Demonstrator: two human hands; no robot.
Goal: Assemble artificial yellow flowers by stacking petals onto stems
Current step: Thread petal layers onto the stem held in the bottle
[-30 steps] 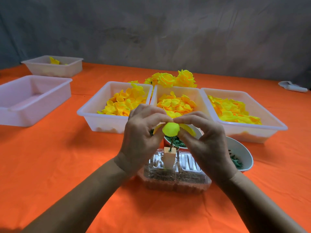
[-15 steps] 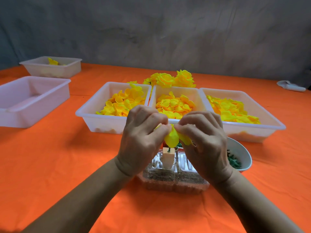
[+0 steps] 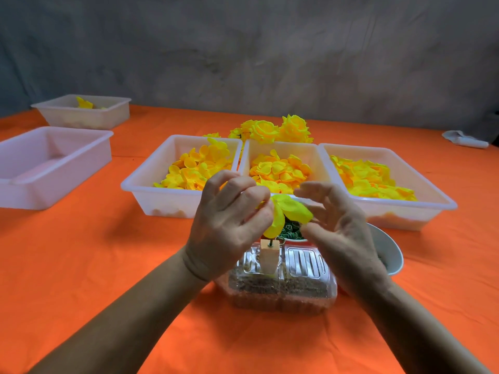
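Observation:
A yellow petal piece (image 3: 290, 213) sits on a thin green stem (image 3: 270, 242) that stands in a small pale block (image 3: 269, 259) on a clear plastic box (image 3: 283, 282). My left hand (image 3: 229, 225) pinches the petal piece at its left side with thumb and forefinger. To the right of the petals my right hand (image 3: 340, 233) has its fingers spread and relaxed, holding nothing. Three white trays hold loose yellow petals: left (image 3: 151, 184), middle (image 3: 248, 160) and right (image 3: 437, 201).
Finished yellow flowers (image 3: 272, 129) lie behind the trays. A white bowl (image 3: 388, 249) with green parts sits under my right hand. Two more white trays (image 3: 54, 168) (image 3: 83, 112) stand at the left. A white object (image 3: 464, 139) lies at the far right on the orange cloth.
Both hands pressed the petal piece down onto the stem. My right hand has since let go and spread its fingers, and the petals have unfolded to the right.

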